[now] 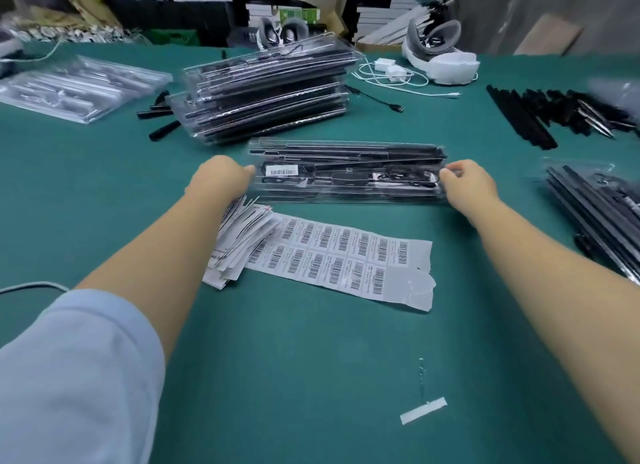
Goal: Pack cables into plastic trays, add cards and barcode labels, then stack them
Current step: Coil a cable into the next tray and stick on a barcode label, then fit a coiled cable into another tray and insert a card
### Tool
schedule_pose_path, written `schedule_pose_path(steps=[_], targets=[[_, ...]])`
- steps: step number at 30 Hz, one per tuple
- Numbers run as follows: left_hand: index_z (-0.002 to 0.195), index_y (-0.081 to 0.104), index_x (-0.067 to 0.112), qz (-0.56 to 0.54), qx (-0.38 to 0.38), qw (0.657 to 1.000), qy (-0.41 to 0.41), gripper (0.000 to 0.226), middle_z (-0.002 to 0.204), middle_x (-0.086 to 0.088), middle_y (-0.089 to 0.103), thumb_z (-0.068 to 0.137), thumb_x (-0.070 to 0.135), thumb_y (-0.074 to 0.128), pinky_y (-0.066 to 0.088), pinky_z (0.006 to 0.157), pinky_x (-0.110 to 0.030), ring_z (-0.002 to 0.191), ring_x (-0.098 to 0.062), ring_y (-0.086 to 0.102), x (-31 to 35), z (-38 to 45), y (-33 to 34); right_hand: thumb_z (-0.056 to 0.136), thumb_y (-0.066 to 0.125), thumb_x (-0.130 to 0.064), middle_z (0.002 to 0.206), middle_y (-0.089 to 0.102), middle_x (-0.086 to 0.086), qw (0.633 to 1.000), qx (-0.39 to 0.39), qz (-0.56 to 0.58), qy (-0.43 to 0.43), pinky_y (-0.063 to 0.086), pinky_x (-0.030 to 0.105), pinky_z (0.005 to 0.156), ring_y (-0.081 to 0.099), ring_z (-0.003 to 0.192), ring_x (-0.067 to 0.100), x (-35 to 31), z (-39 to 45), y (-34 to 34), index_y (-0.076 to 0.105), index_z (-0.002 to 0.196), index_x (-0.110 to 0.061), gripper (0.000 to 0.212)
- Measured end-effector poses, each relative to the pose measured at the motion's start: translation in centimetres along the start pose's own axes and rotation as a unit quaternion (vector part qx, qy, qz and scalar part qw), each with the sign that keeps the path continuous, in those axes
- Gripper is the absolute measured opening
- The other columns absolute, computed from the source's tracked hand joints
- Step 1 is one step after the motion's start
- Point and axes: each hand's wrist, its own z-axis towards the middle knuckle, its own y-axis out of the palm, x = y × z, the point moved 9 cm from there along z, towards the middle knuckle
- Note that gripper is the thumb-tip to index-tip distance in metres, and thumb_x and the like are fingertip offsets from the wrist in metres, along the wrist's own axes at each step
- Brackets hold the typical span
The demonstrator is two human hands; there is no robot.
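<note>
Between both hands, clear tray (346, 173) holds black cables; barcode label (284, 171) attached.

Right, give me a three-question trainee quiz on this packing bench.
1. True or false: the tray between the left hand and right hand already carries a barcode label.
2. Where is the stack of packed trays? A) behind the held tray B) on the label sheet C) off the table
3. Fill in: the pile of cards lies under the ____ forearm.

Key: 1 true; 2 A; 3 left.
</note>
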Motion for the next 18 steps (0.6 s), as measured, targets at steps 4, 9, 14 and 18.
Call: schedule_pose_path(steps=[4, 9, 14, 18], targets=[[0.076, 0.048, 0.005, 0.018, -0.019, 0.999, 0.037, 0.042, 0.078, -0.008, 0.052, 0.093, 0.044, 0.044, 0.04, 0.07, -0.034, 0.069, -0.026, 0.05, 1.0, -0.1, -0.1, 0.092, 0.043, -0.022, 0.109, 0.059, 0.003, 0.999, 0.018, 0.047, 0.01, 0.038, 0.027, 0.081, 0.051, 0.096, 0.022, 0.6, 0.1, -0.4, 0.059, 0.116, -0.015, 0.03], [0.072, 0.05, 0.011, 0.073, -0.047, 0.995, 0.054, 0.034, 0.075, -0.005, 0.052, 0.091, 0.039, 0.045, 0.045, 0.082, -0.039, 0.082, -0.03, 0.054, 2.0, -1.0, -0.4, 0.091, 0.047, -0.029, 0.129, 0.054, 0.001, 0.997, -0.002, 0.076, 0.021, 0.038, 0.032, 0.097, 0.049, 0.117, 0.023, 0.7, -0.4, 0.0, 0.054, 0.128, -0.018, 0.039], [0.065, 0.043, 0.011, 0.064, -0.035, 0.995, 0.064, 0.029, 0.067, -0.004, 0.044, 0.09, 0.027, 0.045, 0.045, 0.078, -0.038, 0.075, -0.028, 0.047, 2.8, -1.8, -0.5, 0.093, 0.045, -0.033, 0.14, 0.048, 0.002, 0.998, -0.005, 0.066, -0.002, 0.032, 0.032, 0.102, 0.042, 0.128, 0.024, 0.6, -0.9, -0.5, 0.051, 0.133, -0.016, 0.044], [0.084, 0.05, 0.01, 0.014, 0.009, 0.997, 0.079, 0.011, 0.087, -0.008, 0.056, 0.087, 0.019, 0.045, 0.046, 0.078, -0.037, 0.08, -0.029, 0.052, 3.1, -2.4, -1.4, 0.095, 0.043, -0.039, 0.143, 0.043, 0.012, 0.999, 0.015, -0.035, -0.012, 0.03, 0.041, 0.107, 0.034, 0.132, 0.033, 1.0, -1.0, -2.1, 0.047, 0.137, -0.014, 0.049]])
